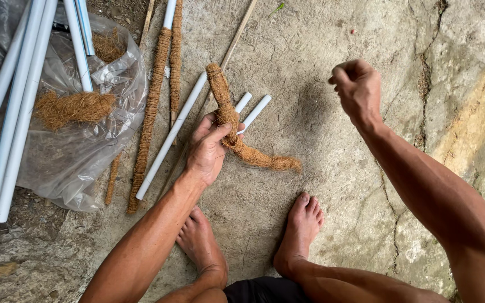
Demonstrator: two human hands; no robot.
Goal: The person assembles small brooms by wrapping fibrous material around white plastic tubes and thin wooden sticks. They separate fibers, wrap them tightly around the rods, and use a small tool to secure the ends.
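Left hand (209, 147) is sitting at frame centre, palm down, fingers curling in a grip, forearm running in from the lower left. Right hand (357, 87) is hanging raised at upper right, clenching in a fist, forearm stretching from the lower right corner.

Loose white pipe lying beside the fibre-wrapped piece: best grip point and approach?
Grip the white pipe at its bare middle, coming from above. It lies flat on the concrete, slanted, with open ground on its left; the left hand holding the fibre-wrapped piece crowds its right.

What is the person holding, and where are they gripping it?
The left hand grips a bent fibre-wrapped pole at its bend. The right hand is a raised fist; any hold cannot be told.
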